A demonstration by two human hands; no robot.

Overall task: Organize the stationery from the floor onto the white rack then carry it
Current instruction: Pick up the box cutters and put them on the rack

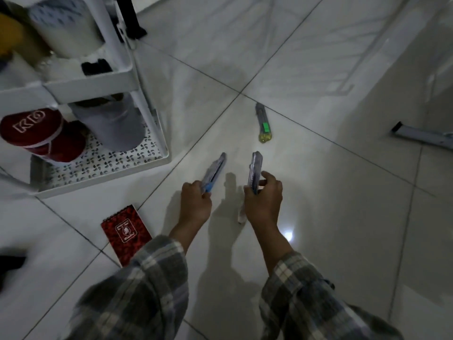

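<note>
My left hand [195, 201] grips a clear pack of pens with a blue end [213, 172], held just above the floor. My right hand [264, 200] holds a second clear pack of pens [255, 171] upright on its edge. A third pack with a green label and yellow end [262, 123] lies on the tiles further ahead. A red spiral notebook [125, 233] lies on the floor left of my left arm. A small white eraser-like piece [241, 217] rests beside my right wrist. The white rack [103, 81] stands at the left.
The rack's lower shelf [103, 165] carries a red tin [36, 133] and a grey container [115, 123]; its upper shelf carries a white cylinder [66, 25]. A grey metal bar [421, 136] lies at the right edge. A dark object [11, 263] sits at the far left.
</note>
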